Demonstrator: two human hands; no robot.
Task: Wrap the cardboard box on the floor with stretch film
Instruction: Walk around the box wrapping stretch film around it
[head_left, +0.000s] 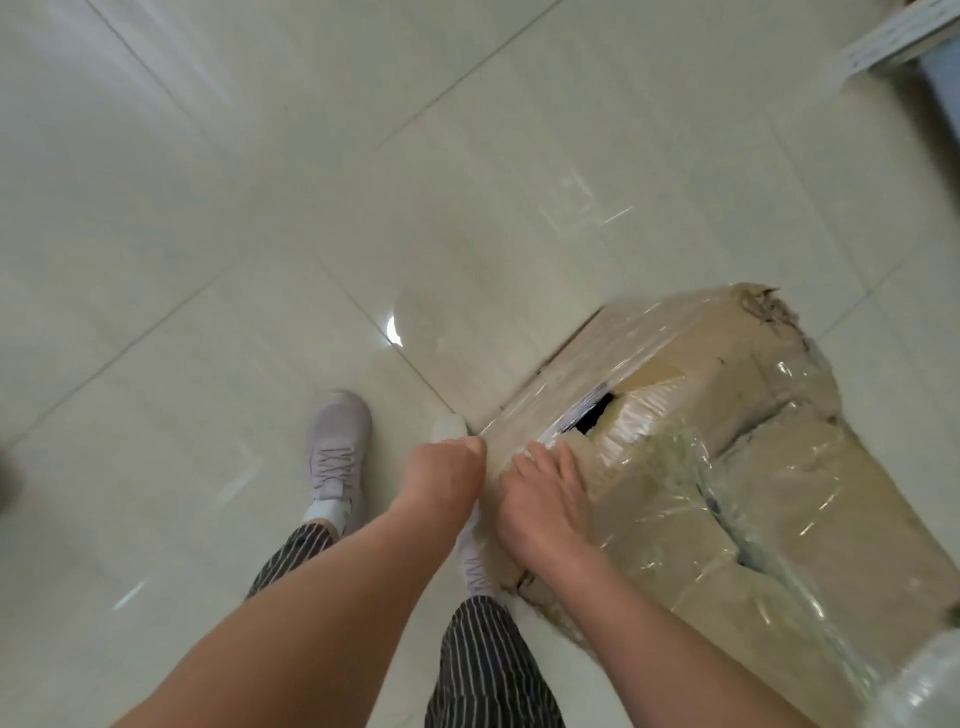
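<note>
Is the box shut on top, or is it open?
Partly open. The cardboard box has a dark hole near the corner and a jagged split between its flaps, both under clear stretch film.

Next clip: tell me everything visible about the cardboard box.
The cardboard box is brown, worn and dented, standing on the tiled floor at lower right. Its far corner is torn, a dark hole gapes by the top edge, and the top flaps part along a jagged seam. Glossy stretch film covers its top and left side. The right hand presses on its near corner; the left hand grips film beside it.
</note>
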